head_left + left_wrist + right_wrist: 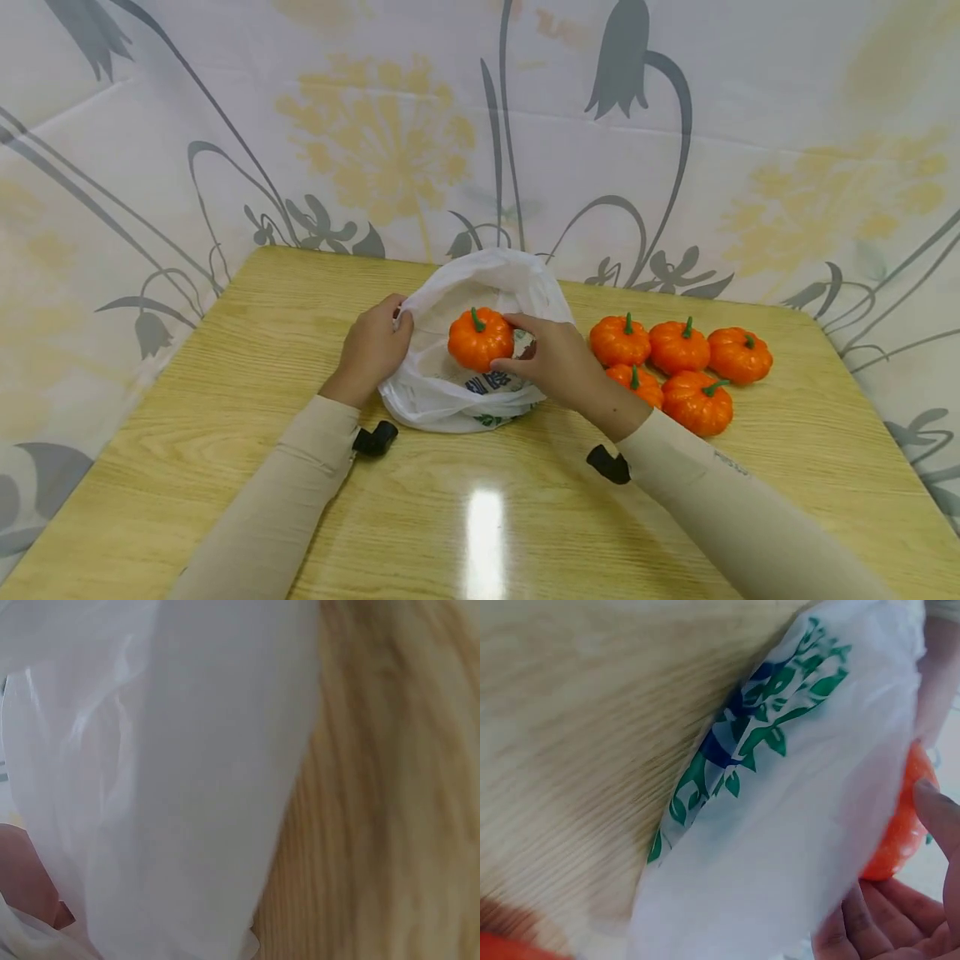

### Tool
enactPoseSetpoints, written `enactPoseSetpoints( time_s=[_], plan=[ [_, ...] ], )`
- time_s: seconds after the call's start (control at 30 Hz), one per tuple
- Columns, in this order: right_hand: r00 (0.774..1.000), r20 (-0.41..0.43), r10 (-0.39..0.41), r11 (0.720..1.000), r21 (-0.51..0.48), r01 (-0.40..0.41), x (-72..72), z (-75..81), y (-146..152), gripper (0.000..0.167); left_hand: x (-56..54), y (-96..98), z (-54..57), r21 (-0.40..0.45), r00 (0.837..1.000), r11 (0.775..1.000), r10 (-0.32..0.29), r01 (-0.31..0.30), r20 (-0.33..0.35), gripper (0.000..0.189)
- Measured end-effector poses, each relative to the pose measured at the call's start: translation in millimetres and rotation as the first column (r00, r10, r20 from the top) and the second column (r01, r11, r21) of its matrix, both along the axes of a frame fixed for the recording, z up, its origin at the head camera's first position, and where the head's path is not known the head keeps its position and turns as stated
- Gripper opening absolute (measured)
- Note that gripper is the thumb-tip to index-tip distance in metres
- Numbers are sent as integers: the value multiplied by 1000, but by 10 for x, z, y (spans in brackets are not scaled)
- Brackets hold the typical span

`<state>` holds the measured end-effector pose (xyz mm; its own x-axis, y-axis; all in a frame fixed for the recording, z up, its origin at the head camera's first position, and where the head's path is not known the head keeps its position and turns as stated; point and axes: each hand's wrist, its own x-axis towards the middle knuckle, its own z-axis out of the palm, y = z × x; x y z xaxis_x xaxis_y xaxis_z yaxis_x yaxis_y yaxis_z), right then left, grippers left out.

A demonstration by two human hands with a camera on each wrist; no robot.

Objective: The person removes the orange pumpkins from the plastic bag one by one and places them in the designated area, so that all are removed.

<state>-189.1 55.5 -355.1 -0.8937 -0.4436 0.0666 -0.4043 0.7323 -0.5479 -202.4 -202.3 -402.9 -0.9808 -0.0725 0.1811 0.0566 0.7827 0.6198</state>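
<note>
A small orange pumpkin [480, 340] with a green stem is held by my right hand [558, 358], thumb on the near side and fingers on the far side. It hangs over the mouth of a white plastic bag [442, 408], which lies spread on the table. The bag's left rim is pinched by my left hand [375, 346]. In the right wrist view the pumpkin [900, 832] shows partly behind the bag wall [780, 847], printed with green leaves. White plastic [217, 765] fills much of the left wrist view, and little of the left hand shows there.
Several more pumpkins [678, 346] sit grouped on the wooden table [225, 375], right of the bag; the right forearm partly covers one. A floral cloth [420, 125] hangs behind the table's back edge. Black wrist devices [375, 437] stick out beside both cuffs.
</note>
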Motion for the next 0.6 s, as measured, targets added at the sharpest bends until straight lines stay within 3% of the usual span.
enactPoseSetpoints(
  time_s=[0.3,0.6],
  plan=[
    [1000,-30,10,996,-86,-12,359,17,308,67,-2,-14,-20,-18,1000,1000,-3,3,1,35],
    [994,-110,-26,991,-130,12,589,36,547,66,7,-4,-19,-22,1000,1000,-4,4,1,35]
  ],
)
